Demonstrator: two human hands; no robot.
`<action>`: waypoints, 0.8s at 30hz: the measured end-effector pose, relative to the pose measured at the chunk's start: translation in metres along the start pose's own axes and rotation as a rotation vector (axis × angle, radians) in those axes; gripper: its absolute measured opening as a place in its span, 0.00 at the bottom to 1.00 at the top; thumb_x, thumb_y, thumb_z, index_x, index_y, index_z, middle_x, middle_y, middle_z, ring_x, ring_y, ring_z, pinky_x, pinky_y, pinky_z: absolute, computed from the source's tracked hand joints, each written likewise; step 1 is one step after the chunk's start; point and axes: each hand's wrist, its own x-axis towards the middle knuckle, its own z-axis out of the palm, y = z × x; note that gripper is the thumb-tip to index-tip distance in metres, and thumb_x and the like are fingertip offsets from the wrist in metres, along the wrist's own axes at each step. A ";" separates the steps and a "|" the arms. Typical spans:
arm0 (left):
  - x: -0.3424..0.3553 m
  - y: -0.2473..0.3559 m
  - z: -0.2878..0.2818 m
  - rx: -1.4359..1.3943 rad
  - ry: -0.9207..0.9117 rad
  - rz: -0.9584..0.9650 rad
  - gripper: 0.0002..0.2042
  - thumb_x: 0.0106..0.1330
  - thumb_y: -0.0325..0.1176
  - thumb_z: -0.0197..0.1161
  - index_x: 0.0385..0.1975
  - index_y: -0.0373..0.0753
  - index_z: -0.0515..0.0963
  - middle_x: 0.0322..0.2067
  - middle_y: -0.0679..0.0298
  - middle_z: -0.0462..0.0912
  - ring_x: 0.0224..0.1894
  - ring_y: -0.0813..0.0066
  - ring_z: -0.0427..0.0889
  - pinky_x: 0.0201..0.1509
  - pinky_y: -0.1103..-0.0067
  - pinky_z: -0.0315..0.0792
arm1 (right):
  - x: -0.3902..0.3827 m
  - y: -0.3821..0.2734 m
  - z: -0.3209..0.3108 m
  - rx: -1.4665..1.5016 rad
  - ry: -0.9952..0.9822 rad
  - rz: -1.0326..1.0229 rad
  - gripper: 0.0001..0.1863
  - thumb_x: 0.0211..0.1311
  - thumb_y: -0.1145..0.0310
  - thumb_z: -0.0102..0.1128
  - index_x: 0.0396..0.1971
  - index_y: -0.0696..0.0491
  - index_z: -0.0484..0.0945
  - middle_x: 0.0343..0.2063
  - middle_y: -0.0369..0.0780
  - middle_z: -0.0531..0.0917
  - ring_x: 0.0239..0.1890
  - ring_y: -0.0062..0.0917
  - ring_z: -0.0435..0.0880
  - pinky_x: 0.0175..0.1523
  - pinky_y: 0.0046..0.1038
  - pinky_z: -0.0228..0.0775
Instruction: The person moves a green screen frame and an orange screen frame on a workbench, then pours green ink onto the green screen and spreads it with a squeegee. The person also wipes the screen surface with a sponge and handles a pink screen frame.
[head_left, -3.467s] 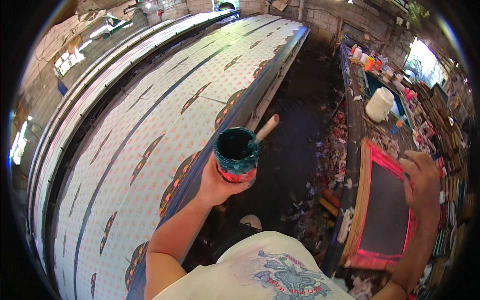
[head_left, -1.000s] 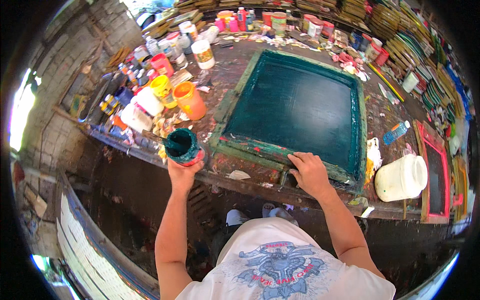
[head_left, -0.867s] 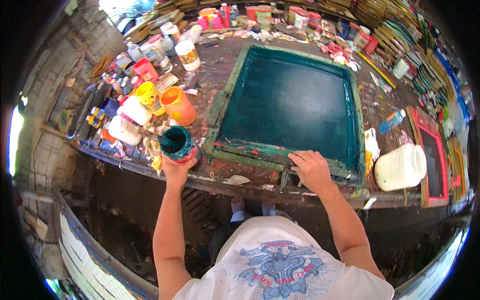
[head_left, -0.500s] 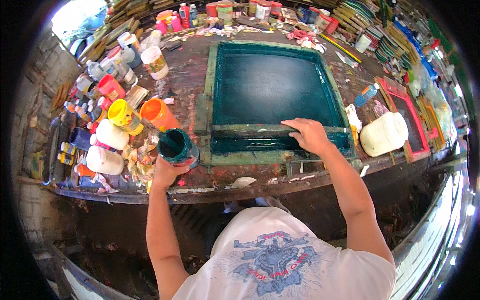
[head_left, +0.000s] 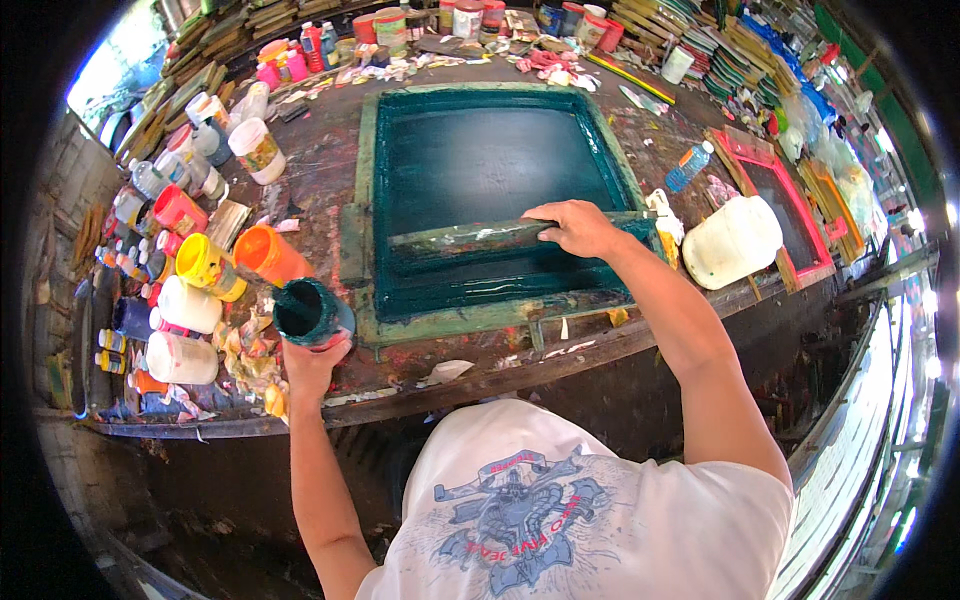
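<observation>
1. Bar (head_left: 470, 237): seemingly wood, rough, streaked with paint.
2. Screen (head_left: 490, 150): smooth and dark teal, with a soft sheen.
3. Frame (head_left: 367, 150): looks wooden, paint-crusted, mostly dull.
4. Cup (head_left: 316, 312): coated in glossy teal paint.
5. Jug (head_left: 733, 245): smooth, off-white plastic.
6. Bottle (head_left: 689, 168): clear, shiny plastic.
7. Tabletop (head_left: 322, 160): rough, stained, worn.
8. Shirt (head_left: 600, 500): matt, printed cloth.

Stained dark workbench (head_left: 322, 150) beneath a green frame (head_left: 367, 180), white jug (head_left: 733, 245), blue bottle (head_left: 687, 168), orange tub (head_left: 272, 254).
</observation>
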 end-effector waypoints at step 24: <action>-0.116 0.104 0.016 -0.080 0.292 0.008 0.22 0.51 0.29 0.81 0.47 0.29 0.86 0.41 0.56 0.91 0.45 0.63 0.90 0.60 0.65 0.83 | 0.007 0.010 0.032 0.161 -0.239 -0.071 0.22 0.72 0.61 0.71 0.65 0.43 0.85 0.50 0.48 0.92 0.55 0.49 0.90 0.59 0.51 0.79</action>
